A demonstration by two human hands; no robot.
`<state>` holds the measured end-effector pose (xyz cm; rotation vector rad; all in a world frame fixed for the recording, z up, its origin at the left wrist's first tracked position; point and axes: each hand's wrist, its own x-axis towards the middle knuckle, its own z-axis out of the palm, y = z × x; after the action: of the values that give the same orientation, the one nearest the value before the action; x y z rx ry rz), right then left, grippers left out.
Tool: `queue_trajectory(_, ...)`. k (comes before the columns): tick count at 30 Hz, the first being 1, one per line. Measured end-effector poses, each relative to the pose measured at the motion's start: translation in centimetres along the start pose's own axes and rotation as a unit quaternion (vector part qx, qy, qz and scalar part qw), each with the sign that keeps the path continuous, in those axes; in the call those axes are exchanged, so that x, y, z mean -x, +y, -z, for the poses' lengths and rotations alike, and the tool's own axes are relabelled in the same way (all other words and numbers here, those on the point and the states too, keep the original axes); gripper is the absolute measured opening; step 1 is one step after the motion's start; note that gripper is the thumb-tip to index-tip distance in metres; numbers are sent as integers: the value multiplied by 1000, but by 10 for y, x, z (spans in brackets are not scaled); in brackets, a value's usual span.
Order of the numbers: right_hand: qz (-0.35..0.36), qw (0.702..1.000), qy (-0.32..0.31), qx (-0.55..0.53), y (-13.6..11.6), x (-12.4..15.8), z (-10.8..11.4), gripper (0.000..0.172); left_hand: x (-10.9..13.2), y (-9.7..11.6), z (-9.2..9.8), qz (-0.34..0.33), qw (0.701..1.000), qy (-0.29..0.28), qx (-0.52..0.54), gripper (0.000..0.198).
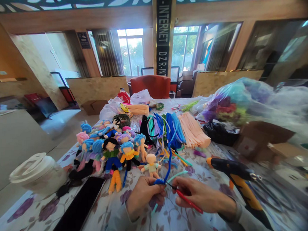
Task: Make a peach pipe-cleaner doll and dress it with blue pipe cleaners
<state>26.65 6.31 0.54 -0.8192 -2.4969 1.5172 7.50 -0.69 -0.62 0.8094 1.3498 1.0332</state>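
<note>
My left hand [143, 196] is closed in a pinch on the lower end of a blue pipe cleaner [168, 163] that rises up from the floral tablecloth [175, 222]. My right hand [203, 197] is closed round a thin red stick-like tool [189, 201] whose tip meets the blue pipe cleaner between my two hands. Just beyond my hands lies a small bald doll [151, 165] in a light green top. Behind it, a group of finished pipe-cleaner dolls [111, 147] with blue, pink and black hair lies on the cloth.
Bundles of blue, green and peach pipe cleaners [179, 130] lie mid-table. A black and yellow glue gun [239, 177] rests at right, a dark phone [82, 204] and a white lidded cup [36, 173] at left. Plastic bags [246, 99] and a cardboard box [265, 140] crowd the right.
</note>
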Motion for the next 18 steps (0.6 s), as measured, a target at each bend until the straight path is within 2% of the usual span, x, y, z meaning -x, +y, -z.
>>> queue_trajectory(5, 6, 999, 14, 33, -3, -6, 0, 18, 1, 2, -1, -6, 1000, -14, -23, 19)
queue_trajectory(13, 9, 999, 31, 9, 6, -10, -5, 19, -1, 1, 0, -8, 1000, -6, -27, 17)
queue_trajectory(18, 1, 999, 15, -30, 5, -10, -6, 17, -2, -2, -1, -1, 1000, 0, -28, 19)
